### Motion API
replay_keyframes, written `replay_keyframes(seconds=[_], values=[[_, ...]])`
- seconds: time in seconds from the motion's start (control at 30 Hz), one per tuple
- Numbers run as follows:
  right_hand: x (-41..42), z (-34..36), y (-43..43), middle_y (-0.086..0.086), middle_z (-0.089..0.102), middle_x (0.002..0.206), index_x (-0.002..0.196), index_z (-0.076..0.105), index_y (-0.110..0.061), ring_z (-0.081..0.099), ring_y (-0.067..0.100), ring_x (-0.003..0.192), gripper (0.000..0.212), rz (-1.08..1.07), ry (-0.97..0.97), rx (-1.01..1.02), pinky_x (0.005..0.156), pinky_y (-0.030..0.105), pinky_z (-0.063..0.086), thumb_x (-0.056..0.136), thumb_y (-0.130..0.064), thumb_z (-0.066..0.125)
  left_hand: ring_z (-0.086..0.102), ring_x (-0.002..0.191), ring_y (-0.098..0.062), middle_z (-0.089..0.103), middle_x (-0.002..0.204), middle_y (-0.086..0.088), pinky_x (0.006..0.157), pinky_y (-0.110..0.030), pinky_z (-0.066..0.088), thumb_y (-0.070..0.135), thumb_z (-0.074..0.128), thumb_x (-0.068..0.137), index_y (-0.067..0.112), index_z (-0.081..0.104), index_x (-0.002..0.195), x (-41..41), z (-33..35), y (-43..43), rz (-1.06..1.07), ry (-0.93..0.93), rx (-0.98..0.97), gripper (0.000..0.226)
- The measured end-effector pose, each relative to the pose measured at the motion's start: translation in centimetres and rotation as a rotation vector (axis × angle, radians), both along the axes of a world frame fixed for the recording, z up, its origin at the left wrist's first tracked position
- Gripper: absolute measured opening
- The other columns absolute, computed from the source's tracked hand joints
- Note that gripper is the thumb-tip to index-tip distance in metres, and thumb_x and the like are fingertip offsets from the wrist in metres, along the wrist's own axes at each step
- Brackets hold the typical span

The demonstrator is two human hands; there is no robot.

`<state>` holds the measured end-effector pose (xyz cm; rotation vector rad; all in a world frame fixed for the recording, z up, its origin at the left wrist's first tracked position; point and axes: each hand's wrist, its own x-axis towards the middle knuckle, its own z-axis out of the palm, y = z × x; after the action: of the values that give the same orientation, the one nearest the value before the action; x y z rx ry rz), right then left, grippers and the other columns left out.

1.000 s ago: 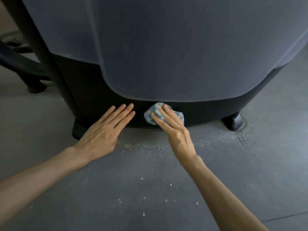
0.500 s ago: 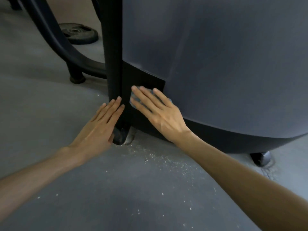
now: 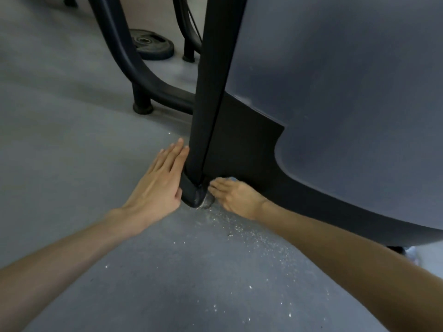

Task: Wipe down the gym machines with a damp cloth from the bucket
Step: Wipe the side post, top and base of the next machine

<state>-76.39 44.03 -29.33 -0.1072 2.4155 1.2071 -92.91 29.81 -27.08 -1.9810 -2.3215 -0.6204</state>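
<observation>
Pressing the cloth (image 3: pixel 233 179) with your right hand (image 3: pixel 237 198), fingers laid fairly flat over it, low on the black panel (image 3: pixel 244 144) just right of centre frame; only a blue edge shows. Left hand (image 3: pixel 158 185) flat, fingers straight, touching the black post (image 3: pixel 208 116) beside its foot. White grit (image 3: pixel 251 238) on the floor (image 3: pixel 72 140) below.

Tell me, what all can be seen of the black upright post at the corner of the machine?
The black post is smooth and matte, maybe painted metal or plastic, with a thin seam along its length. It runs down from the top edge of the picture, slightly tilted, and ends in a rounded foot on the grey floor, where pale dust lies. The left hand lies flat against its left side near the base. On its right it joins a black panel.
</observation>
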Motion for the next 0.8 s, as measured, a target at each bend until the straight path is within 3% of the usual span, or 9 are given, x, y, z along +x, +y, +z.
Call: replay_keyframes(seconds=[0.07,0.13,0.23,0.33,0.43,0.57,0.67,0.73,0.8], values=[[-1.7,2.4,0.2,0.009,0.044,0.148,0.135,0.054,-0.013,0.039,0.028,0.137,0.046,0.052,0.163,-0.061,0.117,0.039,0.021,0.09,-0.016,0.056,0.007,0.146,-0.025,0.006,0.158,-0.015,0.118,-0.034,0.002,-0.003,0.061,0.076,0.002,0.012,0.15,0.2,-0.2,0.0,-0.007,-0.022,-0.009,0.089],[-3.0,4.3,0.6,0.011,0.038,0.151,0.139,0.049,-0.015,0.033,0.028,0.141,0.048,0.084,0.316,-0.019,0.118,0.04,0.01,0.091,-0.014,0.053,0.001,0.147,-0.023,0.0,0.159,-0.013,0.119,-0.032,-0.001,-0.001,0.059,0.08,0.003,0.006,0.15,0.7,-0.3,0.3,-0.005,-0.04,-0.019,0.089],[-1.7,4.7,0.8,0.01,0.027,0.157,0.145,0.04,-0.016,0.022,0.028,0.145,0.05,0.121,0.267,0.046,0.116,0.041,-0.002,0.096,-0.016,0.05,0.0,0.147,-0.022,-0.001,0.159,-0.012,0.118,-0.03,-0.003,-0.001,0.06,0.081,0.004,0.005,0.15,1.5,-0.5,0.9,-0.006,-0.067,-0.042,0.088],[3.8,1.7,1.3,0.005,0.044,0.148,0.133,0.056,-0.018,0.034,0.027,0.14,0.046,0.137,0.063,-0.009,0.118,0.043,0.01,0.087,-0.017,0.063,0.001,0.147,-0.019,-0.002,0.159,-0.008,0.117,-0.027,-0.006,0.0,0.06,0.08,0.006,0.007,0.151,2.3,-0.7,1.2,-0.044,-0.059,-0.052,0.089],[11.2,0.9,1.9,0.005,0.049,0.144,0.125,0.064,-0.019,0.029,0.029,0.142,0.04,0.114,-0.255,0.077,0.112,0.047,-0.003,0.086,-0.022,0.066,-0.011,0.142,-0.009,-0.011,0.159,-0.002,0.109,-0.018,-0.018,0.004,0.057,0.085,0.012,0.0,0.152,3.2,-0.5,1.3,-0.063,-0.068,-0.048,0.088],[15.6,1.8,1.8,0.011,0.037,0.151,0.135,0.052,-0.011,0.019,0.033,0.145,0.052,0.027,-0.539,0.181,0.098,0.052,-0.02,0.085,-0.007,0.066,-0.015,0.14,-0.008,-0.014,0.158,-0.003,0.108,-0.019,-0.018,0.005,0.055,0.087,0.012,-0.002,0.152,4.2,0.5,1.8,-0.075,-0.091,-0.038,0.086],[13.4,2.0,1.7,0.006,0.041,0.15,0.131,0.057,-0.018,0.021,0.03,0.145,0.048,0.056,-0.398,0.131,0.101,0.053,-0.02,0.085,-0.013,0.067,-0.012,0.142,-0.01,-0.013,0.159,-0.004,0.112,-0.024,-0.012,0.004,0.055,0.087,0.012,0.0,0.151,4.6,1.4,2.6,-0.065,-0.099,-0.015,0.086],[10.1,1.9,1.4,0.004,0.047,0.146,0.122,0.065,-0.022,0.029,0.027,0.143,0.039,0.119,-0.177,0.042,0.111,0.05,-0.01,0.084,-0.018,0.068,-0.01,0.144,-0.013,-0.013,0.159,-0.004,0.114,-0.026,-0.009,0.004,0.056,0.087,0.011,0.0,0.151,5.0,1.5,3.1,-0.057,-0.105,-0.022,0.086],[6.7,2.0,1.1,0.006,0.043,0.148,0.128,0.061,-0.021,0.03,0.028,0.143,0.045,0.158,0.073,-0.031,0.115,0.048,-0.004,0.083,-0.013,0.065,-0.009,0.145,-0.016,-0.014,0.159,-0.006,0.115,-0.028,-0.005,0.004,0.059,0.085,0.009,0.0,0.151,5.6,1.2,3.4,-0.048,-0.122,-0.028,0.089]])
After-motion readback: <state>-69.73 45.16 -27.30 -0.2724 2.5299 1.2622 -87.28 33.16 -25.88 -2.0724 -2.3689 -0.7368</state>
